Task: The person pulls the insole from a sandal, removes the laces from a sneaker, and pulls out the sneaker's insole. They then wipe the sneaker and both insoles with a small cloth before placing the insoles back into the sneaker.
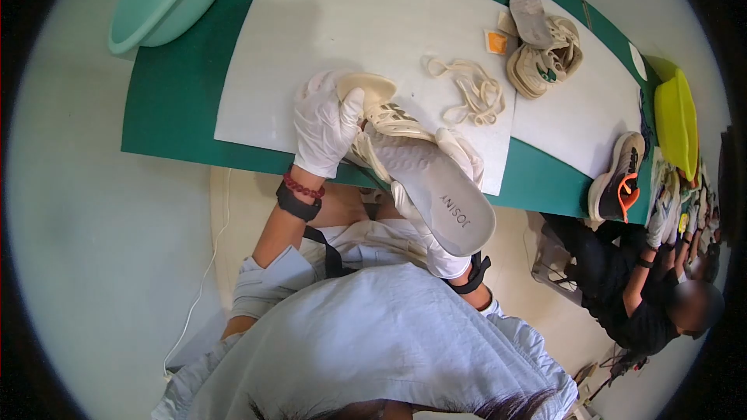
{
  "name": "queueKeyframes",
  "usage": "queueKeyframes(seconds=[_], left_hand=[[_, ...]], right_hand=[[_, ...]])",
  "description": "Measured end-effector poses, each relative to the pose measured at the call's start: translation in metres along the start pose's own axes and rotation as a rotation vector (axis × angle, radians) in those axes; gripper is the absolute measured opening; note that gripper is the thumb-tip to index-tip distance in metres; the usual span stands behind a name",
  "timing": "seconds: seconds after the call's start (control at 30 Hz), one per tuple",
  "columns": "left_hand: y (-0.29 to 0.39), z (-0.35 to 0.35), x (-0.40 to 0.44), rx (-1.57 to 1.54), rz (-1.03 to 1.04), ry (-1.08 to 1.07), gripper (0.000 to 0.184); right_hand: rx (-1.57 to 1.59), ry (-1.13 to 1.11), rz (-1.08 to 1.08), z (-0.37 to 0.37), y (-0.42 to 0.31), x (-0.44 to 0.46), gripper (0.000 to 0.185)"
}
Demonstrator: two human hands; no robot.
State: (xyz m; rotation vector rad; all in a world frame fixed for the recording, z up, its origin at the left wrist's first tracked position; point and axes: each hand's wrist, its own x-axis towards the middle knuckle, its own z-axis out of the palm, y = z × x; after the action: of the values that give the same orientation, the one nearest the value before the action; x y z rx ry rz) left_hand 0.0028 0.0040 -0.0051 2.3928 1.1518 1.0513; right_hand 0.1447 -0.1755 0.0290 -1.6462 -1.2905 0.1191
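My left hand, in a white glove, is closed on a cream sneaker, with its thumb by the raised tongue. A grey insole printed "JOSINY" lies lengthwise over the sneaker; its front end is in the opening and its heel end sticks out toward me. My right hand, also gloved, wraps the insole from beneath, with fingers showing along both edges. How much of the sneaker's heel it also grips is hidden under the insole. Beyond it, a loose cream shoelace lies on the white board.
White boards cover the green table. Another cream sneaker with an insole on it stands near an orange packet. A dark sneaker, yellow basin and green basin stand around. A co-worker sits at right.
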Motion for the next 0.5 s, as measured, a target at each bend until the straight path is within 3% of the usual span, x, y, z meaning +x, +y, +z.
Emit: queueKeyframes(seconds=[0.17, 0.5], left_hand=[[-0.0001, 0.0001, -0.0001, -0.008, 0.002, -0.007, 0.042], [0.0007, 0.0004, 0.0007, -0.05, -0.025, -0.009, 0.045]], right_hand=[[-0.084, 0.014, -0.064, 0.0038, -0.0019, 0.0001, 0.076], [0.07, -0.016, 0.039, -0.0028, -0.0063, -0.0004, 0.075]])
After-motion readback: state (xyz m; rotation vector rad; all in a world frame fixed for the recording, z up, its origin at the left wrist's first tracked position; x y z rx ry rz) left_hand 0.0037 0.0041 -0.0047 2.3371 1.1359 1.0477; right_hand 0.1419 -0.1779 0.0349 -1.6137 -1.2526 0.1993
